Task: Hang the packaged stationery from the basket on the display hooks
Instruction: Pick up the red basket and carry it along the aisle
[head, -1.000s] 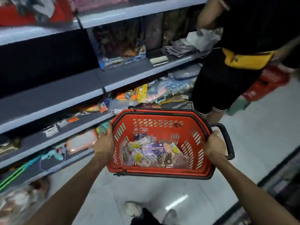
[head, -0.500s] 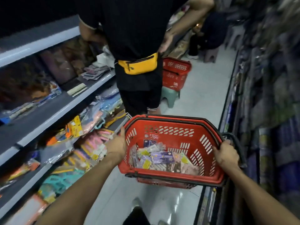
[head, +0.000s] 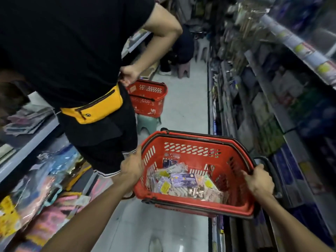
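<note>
I'm holding the red plastic shopping basket (head: 200,203) by its rim, left hand (head: 131,168) curled on one side and right hand (head: 259,180) on the other, guess to steady it while the flat packaged stationery (head: 181,180) lies heaped inside, nothing hung yet.

a person in black shorts (head: 101,142) stands at 10 to 11 o'clock, just beside the held basket (head: 196,206), closing off the left shelves (head: 27,149) there. at 12 o'clock a second red basket (head: 147,99) sits on a green stool (head: 147,124). bare floor (head: 187,113) runs open at 12 to 1 o'clock, between that stool and the right shelving (head: 263,115) at 2 to 3 o'clock. farther on, a pink stool (head: 183,69) narrows it.
</note>
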